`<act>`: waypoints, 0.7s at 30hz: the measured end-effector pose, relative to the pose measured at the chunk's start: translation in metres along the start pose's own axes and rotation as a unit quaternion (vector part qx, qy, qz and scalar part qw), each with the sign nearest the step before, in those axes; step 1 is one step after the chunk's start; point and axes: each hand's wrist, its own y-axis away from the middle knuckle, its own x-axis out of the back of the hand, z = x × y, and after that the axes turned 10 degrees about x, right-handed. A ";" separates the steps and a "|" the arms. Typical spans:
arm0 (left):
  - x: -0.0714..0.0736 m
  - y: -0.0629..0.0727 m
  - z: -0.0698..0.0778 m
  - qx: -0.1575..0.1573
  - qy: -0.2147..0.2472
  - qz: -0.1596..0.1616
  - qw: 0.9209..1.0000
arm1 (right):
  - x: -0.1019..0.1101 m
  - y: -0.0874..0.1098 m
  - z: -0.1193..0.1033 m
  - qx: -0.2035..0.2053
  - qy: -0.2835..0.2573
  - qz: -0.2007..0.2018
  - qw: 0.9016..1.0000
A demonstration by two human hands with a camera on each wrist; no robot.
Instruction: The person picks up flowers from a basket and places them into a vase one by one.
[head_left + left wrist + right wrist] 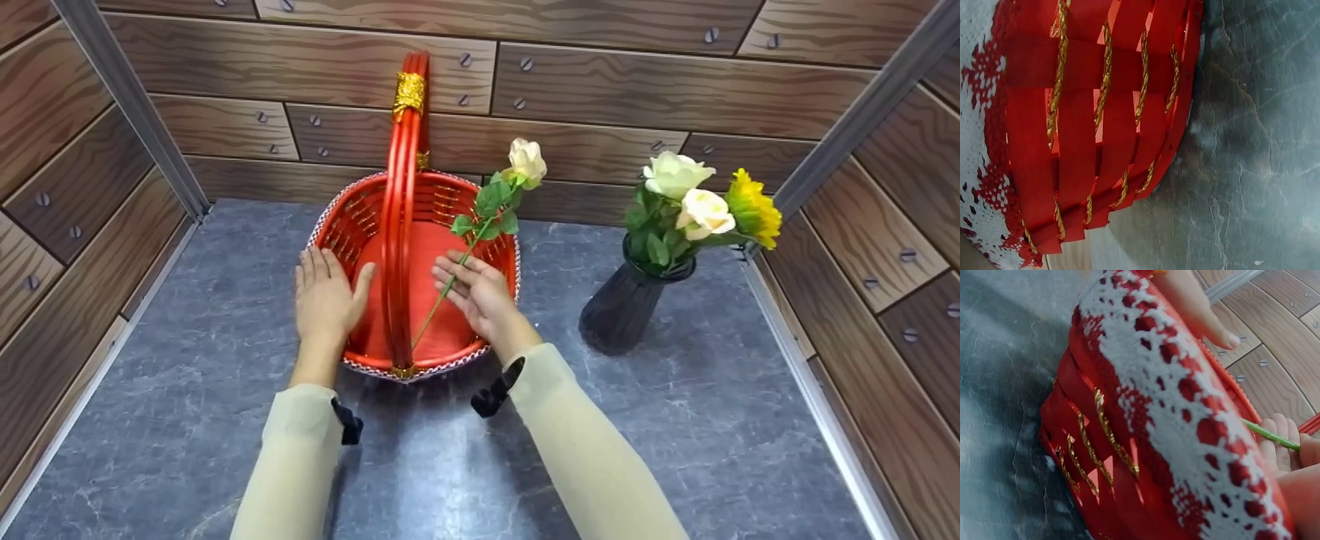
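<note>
A red woven basket [441, 330] with a tall arched handle and a white lace rim stands on the grey marbled surface. My left hand [324, 296] rests over its left rim, fingers straight and thumb apart. My right hand [484, 298] is at the right side of the basket and holds a cream rose [527, 161] by its green stem between thumb and fingers. The flower head leans over the back right rim, while the stem's lower end reaches down inside the basket. In the right wrist view, the stem [1269, 435] shows beyond the lace rim [1174, 422].
To the right stands a dark ribbed vase [622, 307] holding a pale green-white rose [677, 174], a cream rose [705, 214] and a yellow sunflower [754, 208]. Wood-patterned walls [600, 90] with metal corner strips close off the back and both sides.
</note>
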 end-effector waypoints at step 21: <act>0.000 0.001 0.002 -0.001 -0.002 -0.001 1.000 | 0.017 0.016 -0.040 0.017 0.012 0.019 1.000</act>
